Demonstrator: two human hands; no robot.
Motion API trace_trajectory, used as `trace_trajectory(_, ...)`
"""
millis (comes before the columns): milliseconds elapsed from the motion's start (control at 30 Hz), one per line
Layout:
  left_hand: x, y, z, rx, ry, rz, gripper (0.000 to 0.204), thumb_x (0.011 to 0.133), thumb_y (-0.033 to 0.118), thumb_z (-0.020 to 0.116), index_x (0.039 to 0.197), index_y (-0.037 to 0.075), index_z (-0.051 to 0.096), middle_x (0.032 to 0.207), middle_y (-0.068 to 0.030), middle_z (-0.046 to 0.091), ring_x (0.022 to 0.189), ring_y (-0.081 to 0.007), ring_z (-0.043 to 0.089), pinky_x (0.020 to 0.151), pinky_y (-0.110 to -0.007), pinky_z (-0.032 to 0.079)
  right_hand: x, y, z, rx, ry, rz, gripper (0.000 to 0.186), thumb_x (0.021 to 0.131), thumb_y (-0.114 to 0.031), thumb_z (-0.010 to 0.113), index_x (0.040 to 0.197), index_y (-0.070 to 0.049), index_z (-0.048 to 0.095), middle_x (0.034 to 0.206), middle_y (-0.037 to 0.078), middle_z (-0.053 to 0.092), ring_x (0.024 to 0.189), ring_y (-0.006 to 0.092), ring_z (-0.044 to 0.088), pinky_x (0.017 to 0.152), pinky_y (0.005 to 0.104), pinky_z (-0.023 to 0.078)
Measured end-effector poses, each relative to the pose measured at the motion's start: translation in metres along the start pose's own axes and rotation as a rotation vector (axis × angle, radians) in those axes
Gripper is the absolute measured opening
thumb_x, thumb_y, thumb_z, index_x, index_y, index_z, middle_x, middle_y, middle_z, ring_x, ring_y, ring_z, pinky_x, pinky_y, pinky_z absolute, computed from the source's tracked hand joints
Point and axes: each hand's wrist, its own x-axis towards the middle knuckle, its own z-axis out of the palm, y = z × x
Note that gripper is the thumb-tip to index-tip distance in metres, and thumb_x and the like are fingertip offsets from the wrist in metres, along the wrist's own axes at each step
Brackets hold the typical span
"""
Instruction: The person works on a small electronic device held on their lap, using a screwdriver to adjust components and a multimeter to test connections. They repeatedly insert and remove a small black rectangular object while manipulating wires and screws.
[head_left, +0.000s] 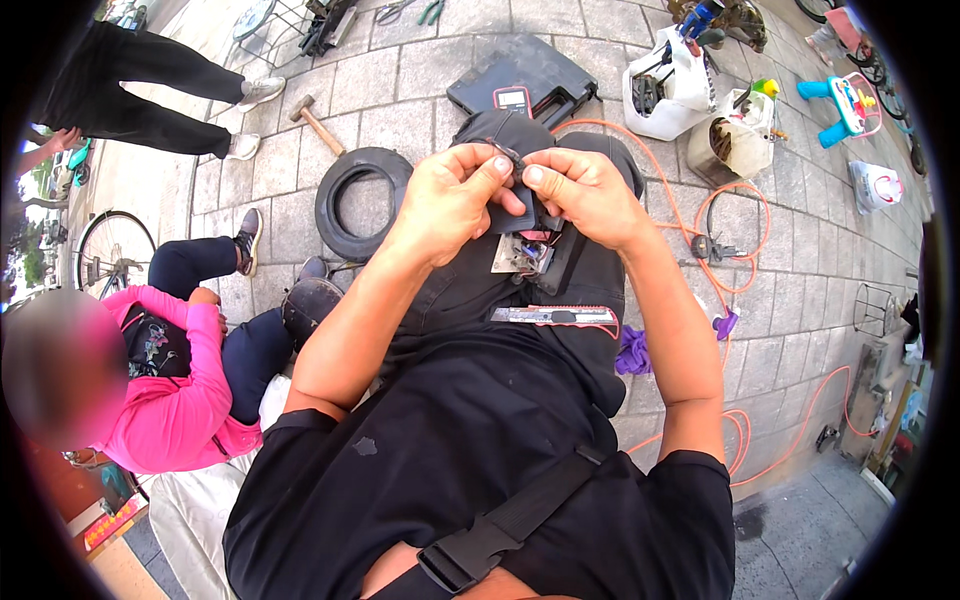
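My left hand [452, 200] and my right hand [582, 192] meet above my knees, thumbs and forefingers pinched on a small black part [514, 160]. What kind of part it is, I cannot make out. Just below my fingers, a black plastic housing [512, 216] and an opened electronic unit [528, 256] with a circuit board and coloured wires rest on my lap. Nearer to me, a red-edged utility knife [556, 316] lies across my thighs. Beyond my knees sits a red multimeter [512, 100], at the edge of a black tool case [530, 75].
Left of my knees are a black tyre [330, 205] and a hammer [318, 125]. White tubs of tools [668, 90] and an orange cable [668, 185] lie to the right, with a purple cloth [633, 352] near my thigh. A person in pink [175, 400] sits close at left; another stands beyond.
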Motion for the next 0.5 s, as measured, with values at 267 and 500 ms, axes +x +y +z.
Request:
trace_trajectory(267, 0.007, -0.006, -0.01, -0.03, -0.115, 0.001, 0.018, 0.113, 0.016, 0.067, 0.113, -0.002, 0.07, 0.105, -0.0112, 0.076, 0.074, -0.0114, 0.07, 0.047, -0.02, 0.043, 0.001, -0.007, -0.004, 0.127, -0.062, 0.091, 0.025, 0.111, -0.023, 0.069, 0.117, -0.002, 0.079, 0.082, -0.006, 0.063, 0.07, 0.0033, 0.05, 0.06, 0.0222, 0.04)
trace_trajectory(500, 0.002, -0.002, -0.006, -0.098, -0.109, -0.012, 0.018, 0.112, 0.016, 0.067, 0.111, -0.002, 0.068, 0.102, -0.0123, 0.075, 0.075, -0.0127, 0.073, 0.044, -0.02, 0.042, 0.004, -0.01, -0.008, 0.117, -0.067, 0.14, 0.021, 0.108, -0.023, 0.072, 0.109, -0.004, 0.079, 0.078, -0.005, 0.063, 0.064, 0.0037, 0.052, 0.054, 0.0224, 0.037)
